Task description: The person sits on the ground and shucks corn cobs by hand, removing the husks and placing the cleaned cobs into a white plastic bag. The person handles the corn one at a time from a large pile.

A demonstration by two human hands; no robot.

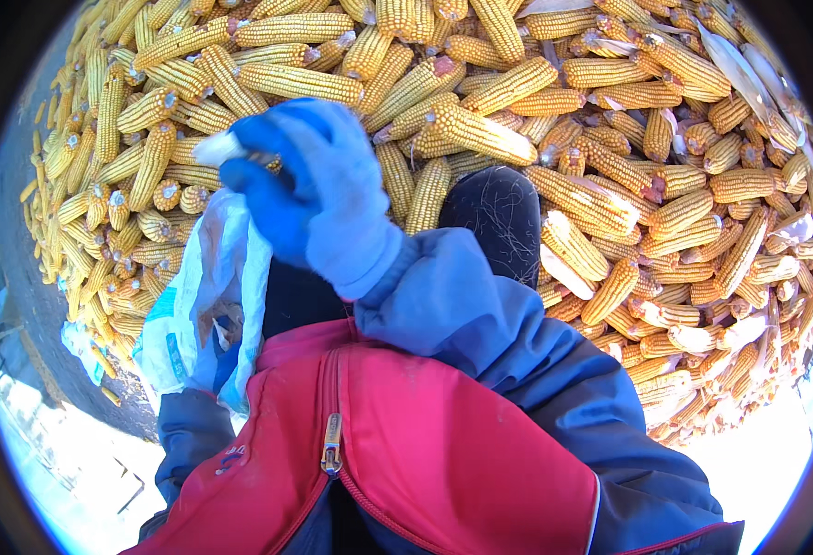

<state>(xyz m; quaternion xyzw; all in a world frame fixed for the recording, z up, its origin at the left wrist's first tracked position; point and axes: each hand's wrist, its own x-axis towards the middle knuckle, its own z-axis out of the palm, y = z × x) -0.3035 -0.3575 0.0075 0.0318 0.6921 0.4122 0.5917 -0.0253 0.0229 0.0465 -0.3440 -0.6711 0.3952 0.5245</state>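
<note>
My right hand (309, 187), in a blue and light-blue work glove, is raised above the mouth of a plastic bag. Its curled fingers grip a small piece with a whitish, blurred end (219, 148); whether it is a husk or part of a cob I cannot tell. The white and turquoise plastic bag (170, 340) stands with its mouth towards me, some husk scraps inside. My left hand (227, 361), mostly hidden, shows as a bit of blue glove at the bag's opening; its fingers cannot be made out.
A large heap of husked yellow corn cobs (295, 82) spreads before me and to both sides. Pale dry husks (732, 62) lie among them at the upper right. My dark shoe or knee (493, 222) rests against the cobs. Another plastic scrap (83, 350) lies at the left edge.
</note>
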